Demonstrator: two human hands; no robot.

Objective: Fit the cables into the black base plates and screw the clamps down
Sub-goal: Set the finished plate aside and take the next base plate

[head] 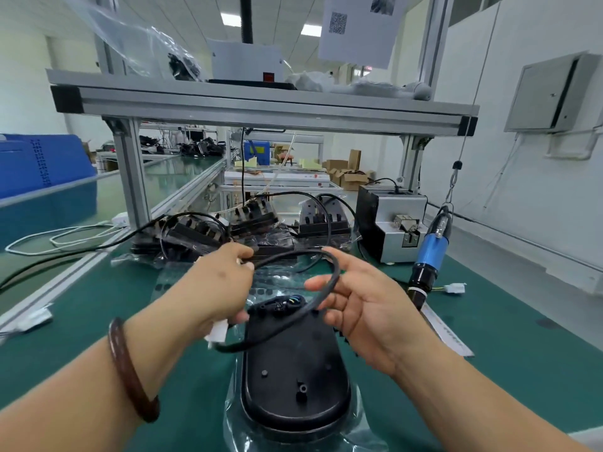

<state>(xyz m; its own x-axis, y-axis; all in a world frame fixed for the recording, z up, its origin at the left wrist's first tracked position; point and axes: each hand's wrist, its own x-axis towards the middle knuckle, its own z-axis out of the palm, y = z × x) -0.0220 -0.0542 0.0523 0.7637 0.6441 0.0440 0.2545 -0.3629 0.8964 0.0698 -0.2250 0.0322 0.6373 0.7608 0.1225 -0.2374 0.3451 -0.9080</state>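
A black oval base plate (293, 370) lies on clear plastic wrap on the green mat, just in front of me. Coloured wires sit at its far end. A black cable (329, 285) loops above the plate. My left hand (218, 288) pinches the cable near the top of the loop and also holds a white connector (218, 332) lower down. Facing it from the right, my right hand (362, 308) has its fingers curled around the loop's right side.
Several black base plates with cables (248, 223) are stacked behind. A blue electric screwdriver (430, 252) hangs at the right, beside a grey screw feeder (391, 220). An aluminium frame shelf (261, 106) spans overhead. A conveyor belt (163, 177) runs at the left.
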